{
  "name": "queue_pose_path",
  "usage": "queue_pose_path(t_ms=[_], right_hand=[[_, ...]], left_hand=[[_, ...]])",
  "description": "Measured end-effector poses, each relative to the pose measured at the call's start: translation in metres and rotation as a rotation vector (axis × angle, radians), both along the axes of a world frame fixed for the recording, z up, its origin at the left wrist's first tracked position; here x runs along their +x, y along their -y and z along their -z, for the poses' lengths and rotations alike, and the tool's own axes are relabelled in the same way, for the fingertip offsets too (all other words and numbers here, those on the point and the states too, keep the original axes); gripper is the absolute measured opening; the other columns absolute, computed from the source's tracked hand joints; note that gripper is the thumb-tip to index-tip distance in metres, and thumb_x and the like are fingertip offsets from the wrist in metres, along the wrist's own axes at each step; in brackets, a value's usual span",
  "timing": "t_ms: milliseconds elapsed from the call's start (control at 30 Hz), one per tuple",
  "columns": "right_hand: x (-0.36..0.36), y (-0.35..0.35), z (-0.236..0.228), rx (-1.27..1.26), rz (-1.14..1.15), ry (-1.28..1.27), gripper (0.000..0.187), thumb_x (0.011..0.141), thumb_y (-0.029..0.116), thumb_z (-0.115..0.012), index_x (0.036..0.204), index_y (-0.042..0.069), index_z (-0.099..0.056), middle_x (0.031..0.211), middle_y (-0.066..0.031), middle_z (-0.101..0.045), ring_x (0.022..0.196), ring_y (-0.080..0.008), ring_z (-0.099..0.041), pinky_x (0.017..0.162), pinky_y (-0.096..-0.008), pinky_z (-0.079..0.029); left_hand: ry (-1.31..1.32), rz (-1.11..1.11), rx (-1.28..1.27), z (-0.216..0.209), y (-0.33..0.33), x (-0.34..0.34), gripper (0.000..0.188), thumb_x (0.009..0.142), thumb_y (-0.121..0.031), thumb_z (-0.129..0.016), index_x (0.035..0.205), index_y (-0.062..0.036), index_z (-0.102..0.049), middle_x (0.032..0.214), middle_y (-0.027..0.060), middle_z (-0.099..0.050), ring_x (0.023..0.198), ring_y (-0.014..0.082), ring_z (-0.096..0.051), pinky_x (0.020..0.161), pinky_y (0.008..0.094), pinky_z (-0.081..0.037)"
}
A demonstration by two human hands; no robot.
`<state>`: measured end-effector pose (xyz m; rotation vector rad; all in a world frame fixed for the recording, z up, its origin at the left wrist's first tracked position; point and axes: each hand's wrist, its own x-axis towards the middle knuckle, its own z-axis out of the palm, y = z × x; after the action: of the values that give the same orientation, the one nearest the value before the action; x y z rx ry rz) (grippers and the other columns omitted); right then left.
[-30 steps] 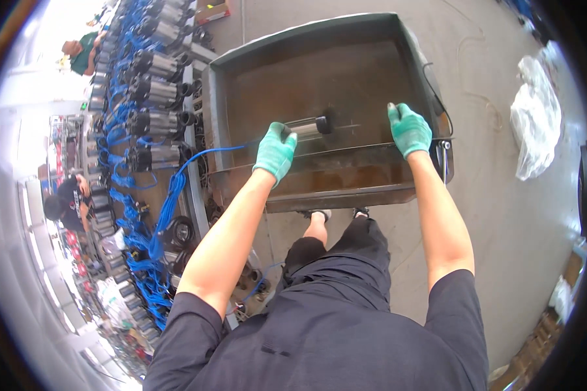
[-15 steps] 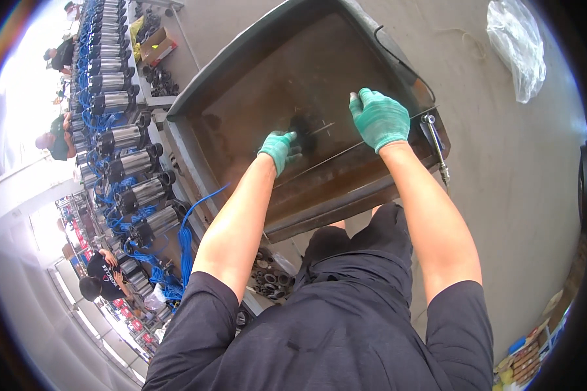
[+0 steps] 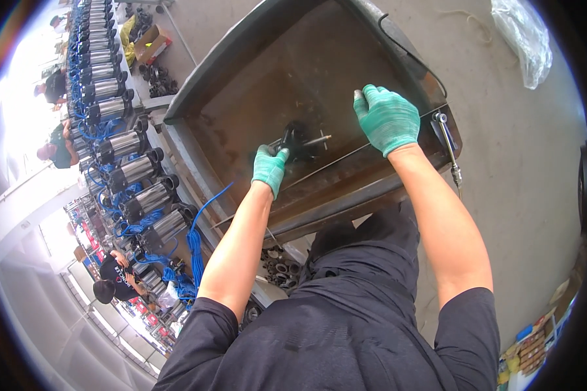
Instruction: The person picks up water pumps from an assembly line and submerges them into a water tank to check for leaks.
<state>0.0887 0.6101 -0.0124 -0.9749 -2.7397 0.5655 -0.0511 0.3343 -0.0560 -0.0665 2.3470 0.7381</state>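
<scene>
A water tank (image 3: 205, 72) with brown-stained walls spreads out before me. My left hand (image 3: 269, 171), in a green glove, is closed around the near end of a dark part (image 3: 292, 138) in the tank. A short metal stem with a brass-coloured tip (image 3: 318, 141) sticks out rightward from this part; murky water blurs its outline. My right hand (image 3: 390, 119), gloved alike, hovers over the tank's right side with its fingers curled under. What they hold, if anything, is hidden. A thin straight rod (image 3: 339, 158) crosses the tank between my hands.
A metal air gun with a hose (image 3: 448, 146) hangs at the tank's right corner. Motor pumps (image 3: 134, 168) with blue cables (image 3: 194, 251) line the left. Round metal parts (image 3: 282, 268) lie below the tank. A co-worker (image 3: 119, 277) stands lower left; clear plastic (image 3: 523, 42) lies upper right.
My left hand has closed on the dark part, which shows more clearly, its stem now near the surface. My right hand has shifted slightly right. The whole view has turned a little.
</scene>
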Motion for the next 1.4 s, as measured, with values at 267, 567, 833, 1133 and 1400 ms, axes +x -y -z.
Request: queue_pose_path(t_ms=[267, 567, 833, 1133, 1400], right_hand=[[-0.002, 0.001, 0.002, 0.019, -0.007, -0.03, 0.029, 0.099, 0.036, -0.057, 0.083, 0.014, -0.065, 0.077, -0.0071, -0.068, 0.07, -0.0272, -0.069, 0.06, -0.0419, -0.057], [0.001, 0.0, 0.002, 0.028, -0.003, -0.033, 0.028, 0.099, 0.036, -0.057, 0.083, 0.015, -0.066, 0.077, -0.0069, -0.069, 0.07, -0.0267, -0.07, 0.06, -0.041, -0.057], [0.0, 0.001, 0.001, 0.025, -0.004, -0.017, 0.029, 0.1, 0.036, -0.056, 0.083, 0.014, -0.067, 0.077, -0.0077, -0.069, 0.07, -0.0275, -0.07, 0.061, -0.0413, -0.058], [0.0, 0.002, -0.001, 0.009, 0.011, 0.018, 0.03, 0.1, 0.036, -0.055, 0.085, 0.014, -0.067, 0.079, -0.0084, -0.071, 0.072, -0.0287, -0.071, 0.062, -0.0431, -0.058], [-0.004, 0.002, -0.006, 0.01, 0.011, -0.003, 0.03, 0.099, 0.037, -0.055, 0.086, 0.014, -0.067, 0.08, -0.0091, -0.071, 0.074, -0.0303, -0.071, 0.063, -0.0442, -0.057]], left_hand=[[-0.036, -0.042, 0.097, 0.014, 0.012, 0.005, 0.029, 0.091, -0.01, -0.073, 0.094, -0.0099, -0.044, 0.083, 0.0035, -0.051, 0.068, 0.0142, -0.052, 0.051, 0.0302, -0.052], [-0.029, -0.073, 0.086, -0.015, -0.012, 0.014, 0.028, 0.091, -0.012, -0.074, 0.091, -0.0099, -0.047, 0.075, 0.0011, -0.049, 0.06, 0.0115, -0.047, 0.051, 0.029, -0.045], [-0.077, -0.04, 0.084, 0.001, -0.001, 0.01, 0.027, 0.091, -0.012, -0.074, 0.091, -0.0095, -0.047, 0.075, 0.0017, -0.049, 0.059, 0.0118, -0.047, 0.05, 0.0297, -0.046], [-0.055, -0.089, 0.104, -0.014, -0.014, 0.015, 0.028, 0.091, -0.012, -0.074, 0.09, -0.008, -0.046, 0.075, 0.0029, -0.05, 0.058, 0.0124, -0.048, 0.048, 0.0302, -0.047], [-0.259, 0.033, 0.124, -0.002, 0.011, 0.007, 0.027, 0.092, -0.011, -0.073, 0.089, -0.0078, -0.046, 0.073, 0.0031, -0.05, 0.055, 0.0131, -0.049, 0.047, 0.03, -0.047]])
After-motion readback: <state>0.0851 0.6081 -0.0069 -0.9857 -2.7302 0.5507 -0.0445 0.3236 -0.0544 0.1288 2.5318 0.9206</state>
